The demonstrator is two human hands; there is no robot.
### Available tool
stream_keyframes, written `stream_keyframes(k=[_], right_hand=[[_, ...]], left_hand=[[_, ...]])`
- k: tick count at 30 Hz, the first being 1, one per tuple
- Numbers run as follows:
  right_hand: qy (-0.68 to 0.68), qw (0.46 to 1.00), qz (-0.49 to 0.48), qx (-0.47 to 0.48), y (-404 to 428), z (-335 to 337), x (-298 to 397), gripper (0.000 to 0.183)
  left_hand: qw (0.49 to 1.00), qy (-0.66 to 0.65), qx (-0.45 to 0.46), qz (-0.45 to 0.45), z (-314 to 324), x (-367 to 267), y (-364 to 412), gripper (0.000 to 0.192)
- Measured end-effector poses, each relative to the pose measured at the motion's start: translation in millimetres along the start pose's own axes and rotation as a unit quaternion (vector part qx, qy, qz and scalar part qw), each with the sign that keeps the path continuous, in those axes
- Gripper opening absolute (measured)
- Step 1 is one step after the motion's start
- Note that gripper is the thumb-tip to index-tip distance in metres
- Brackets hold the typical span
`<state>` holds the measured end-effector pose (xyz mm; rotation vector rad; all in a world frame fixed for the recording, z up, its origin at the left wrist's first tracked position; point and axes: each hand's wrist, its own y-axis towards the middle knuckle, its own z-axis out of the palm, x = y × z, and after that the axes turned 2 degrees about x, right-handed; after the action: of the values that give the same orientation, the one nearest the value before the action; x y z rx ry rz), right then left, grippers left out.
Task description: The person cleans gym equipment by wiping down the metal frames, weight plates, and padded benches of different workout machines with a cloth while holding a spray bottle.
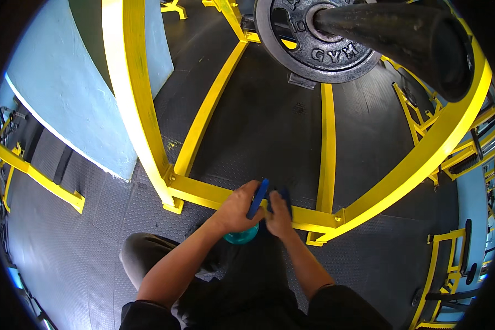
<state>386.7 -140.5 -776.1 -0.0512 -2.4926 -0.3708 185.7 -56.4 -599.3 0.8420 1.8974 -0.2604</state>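
Note:
Both hands are close together in front of my body, above the lower yellow crossbar [198, 193] of a gym frame. My left hand [237, 210] grips a flat blue object [258, 199] that stands edge-on; its exact kind is unclear. My right hand [278, 218] is blurred and has its fingers around a dark blue object [287, 202], also too blurred to identify. Just below my left hand shows a rounded translucent teal object [242, 236], partly hidden by that hand, and I cannot tell what supports it.
A metal weight plate [334, 55] hangs ahead on a thick black bar sleeve [379, 24]. Yellow uprights [128, 82] [429, 161] rise on both sides. A light blue wall [66, 95] stands left. Black textured rubber flooring [86, 247] surrounds me, with more yellow gym equipment [433, 264] at right.

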Motion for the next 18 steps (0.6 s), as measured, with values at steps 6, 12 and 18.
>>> stream_keyframes(k=[6,12,18], right_hand=[[-0.318,0.916,0.242,-0.046,-17.8,-47.9,-12.1,0.046],[-0.243,0.961,0.113,0.071,39.6,41.0,87.0,0.044],[-0.138,0.987,-0.045,0.066,79.5,161.9,179.1,0.047]], left_hand=[[0.998,0.051,0.009,-0.046,-63.9,-15.8,-26.9,0.055],[0.990,0.116,0.011,-0.078,-100.7,-14.2,-40.9,0.059],[0.981,0.127,-0.082,-0.121,-145.5,17.5,-59.7,0.045]])
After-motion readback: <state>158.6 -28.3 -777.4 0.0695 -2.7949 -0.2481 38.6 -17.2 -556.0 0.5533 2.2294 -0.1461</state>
